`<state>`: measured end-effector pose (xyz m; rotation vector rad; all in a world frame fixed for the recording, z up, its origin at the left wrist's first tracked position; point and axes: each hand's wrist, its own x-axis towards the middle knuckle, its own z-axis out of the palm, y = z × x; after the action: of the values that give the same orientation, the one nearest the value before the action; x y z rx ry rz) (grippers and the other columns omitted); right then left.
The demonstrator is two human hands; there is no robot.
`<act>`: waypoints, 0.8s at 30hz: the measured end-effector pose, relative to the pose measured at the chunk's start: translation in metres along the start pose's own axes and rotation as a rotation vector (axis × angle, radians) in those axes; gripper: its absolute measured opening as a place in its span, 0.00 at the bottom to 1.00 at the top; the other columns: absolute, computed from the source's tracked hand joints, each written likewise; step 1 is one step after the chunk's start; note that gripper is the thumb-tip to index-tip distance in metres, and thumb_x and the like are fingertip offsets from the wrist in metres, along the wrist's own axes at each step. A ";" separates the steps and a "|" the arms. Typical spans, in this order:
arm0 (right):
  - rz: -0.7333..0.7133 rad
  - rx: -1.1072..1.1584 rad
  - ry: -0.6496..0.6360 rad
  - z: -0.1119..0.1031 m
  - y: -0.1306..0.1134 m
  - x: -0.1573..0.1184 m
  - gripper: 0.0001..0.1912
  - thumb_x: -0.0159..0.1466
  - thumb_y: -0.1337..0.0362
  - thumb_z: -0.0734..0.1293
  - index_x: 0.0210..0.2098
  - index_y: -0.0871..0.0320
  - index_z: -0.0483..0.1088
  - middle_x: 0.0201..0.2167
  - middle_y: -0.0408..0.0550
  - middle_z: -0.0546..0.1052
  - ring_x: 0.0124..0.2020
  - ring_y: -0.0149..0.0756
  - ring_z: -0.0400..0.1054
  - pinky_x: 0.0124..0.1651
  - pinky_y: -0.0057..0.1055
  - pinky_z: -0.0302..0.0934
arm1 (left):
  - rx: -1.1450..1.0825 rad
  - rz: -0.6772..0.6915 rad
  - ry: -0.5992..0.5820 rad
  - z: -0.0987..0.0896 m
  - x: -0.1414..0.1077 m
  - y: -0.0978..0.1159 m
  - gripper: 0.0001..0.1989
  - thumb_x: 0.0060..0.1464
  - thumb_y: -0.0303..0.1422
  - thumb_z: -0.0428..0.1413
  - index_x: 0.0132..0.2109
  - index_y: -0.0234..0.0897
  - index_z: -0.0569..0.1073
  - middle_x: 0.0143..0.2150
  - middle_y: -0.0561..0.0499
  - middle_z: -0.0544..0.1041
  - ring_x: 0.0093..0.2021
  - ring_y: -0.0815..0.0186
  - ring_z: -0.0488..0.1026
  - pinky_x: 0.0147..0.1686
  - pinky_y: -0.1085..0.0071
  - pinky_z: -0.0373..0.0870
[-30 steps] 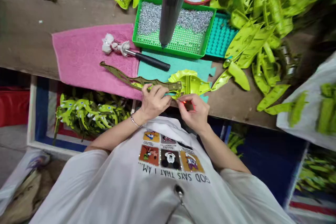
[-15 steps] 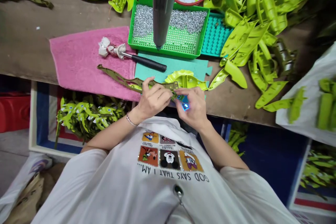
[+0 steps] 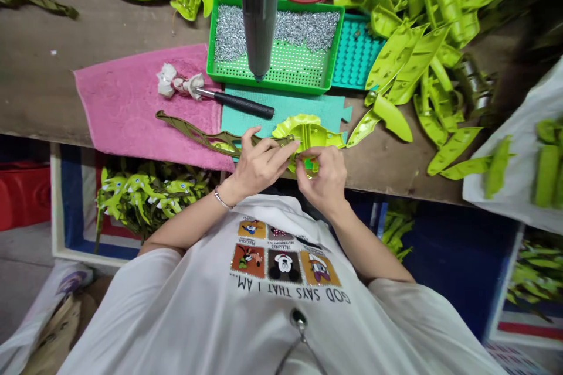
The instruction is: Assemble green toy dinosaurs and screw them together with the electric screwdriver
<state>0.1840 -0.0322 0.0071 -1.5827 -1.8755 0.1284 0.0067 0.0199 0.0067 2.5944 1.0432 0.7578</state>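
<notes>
Two hands work at the bench edge, and we read the scene from left to right. Left of the grip lies a pink towel (image 3: 123,108), with a white cloth wad (image 3: 173,83) on it and a black-handled tool (image 3: 244,104) whose steel shaft runs into the wad. Below and left of the grip sits a bin (image 3: 57,217) of lime assemblies (image 3: 145,199).

Our left hand (image 3: 259,164), a bracelet (image 3: 222,198) at its wrist, is closed around an olive strip (image 3: 197,139), and the strip's far end reaches out over the towel. At the centre of the grip, the strip's near end meets a lime part (image 3: 308,137), held between both hands above a teal mat (image 3: 281,108). Our right hand (image 3: 323,179) is pinched shut at the part's lower edge, with its fingertips bent inward; whatever they hold there is hidden.

The small light that glowed by that hand has gone from view, and the part's underside is now covered.

Ahead of the grip stands a green tray (image 3: 210,29) of silver screws (image 3: 277,26), with a grey driver (image 3: 259,12) hanging above it. Right of the grip are a teal tray (image 3: 356,53), heaped lime pieces (image 3: 417,58) and a white bag (image 3: 519,158).
</notes>
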 end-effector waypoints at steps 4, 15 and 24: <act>-0.007 0.007 0.006 0.001 0.000 0.003 0.10 0.61 0.71 0.66 0.39 0.54 0.63 0.32 0.44 0.75 0.33 0.38 0.66 0.37 0.37 0.59 | 0.009 -0.006 0.043 -0.002 -0.002 -0.001 0.21 0.66 0.30 0.53 0.64 0.38 0.66 0.38 0.52 0.83 0.39 0.64 0.77 0.61 0.52 0.58; -0.054 0.039 0.041 0.003 0.001 0.001 0.11 0.62 0.70 0.67 0.41 0.54 0.61 0.33 0.44 0.73 0.33 0.37 0.67 0.37 0.37 0.60 | -0.087 0.047 0.226 0.001 -0.018 -0.002 0.33 0.64 0.30 0.56 0.72 0.39 0.52 0.39 0.51 0.84 0.41 0.61 0.77 0.60 0.52 0.59; -0.022 0.023 0.034 0.007 0.004 -0.001 0.10 0.63 0.69 0.66 0.40 0.52 0.60 0.32 0.45 0.74 0.33 0.39 0.68 0.38 0.40 0.61 | -0.067 0.053 0.009 0.019 -0.036 -0.008 0.24 0.64 0.27 0.55 0.65 0.44 0.64 0.47 0.50 0.84 0.52 0.62 0.79 0.67 0.48 0.53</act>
<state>0.1837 -0.0298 -0.0008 -1.5392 -1.8588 0.1125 -0.0097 0.0003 -0.0257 2.5729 0.9384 0.8039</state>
